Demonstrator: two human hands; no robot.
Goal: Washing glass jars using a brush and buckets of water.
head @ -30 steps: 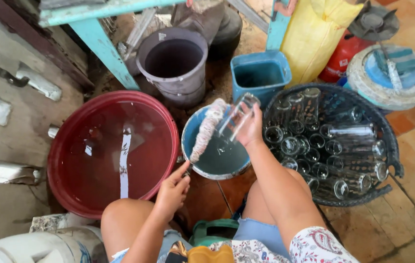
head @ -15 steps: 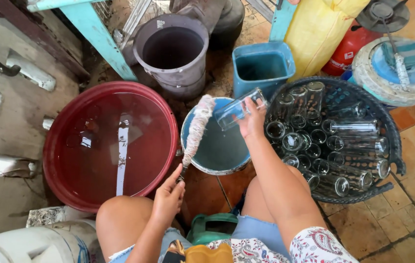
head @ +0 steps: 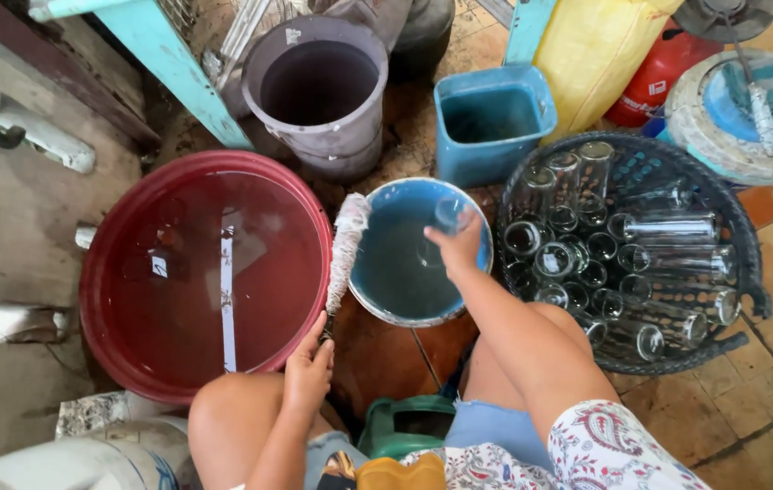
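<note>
My left hand (head: 308,367) grips the handle of a bottle brush (head: 347,251) whose white bristle head rests against the left rim of a small blue basin (head: 385,310) of dark water. Over that basin my right hand (head: 455,245) holds a clear drinking glass (head: 450,216), tipped down toward the water. To the right stands a dark round basket (head: 738,236) filled with several clear glasses, some upright and some lying down. A large red basin (head: 107,236) full of water sits to the left.
A grey bucket (head: 318,136) and a blue square tub (head: 459,163) stand behind the basins. A yellow sack (head: 595,54), a red gas canister (head: 654,82) and a round white lid with blue items (head: 749,154) are at the upper right. A turquoise table leg (head: 178,73) slants at upper left.
My right hand has lowered the glass from above the basket's edge down into the small blue basin. The brush has dropped away from the glass to the basin's left rim.
</note>
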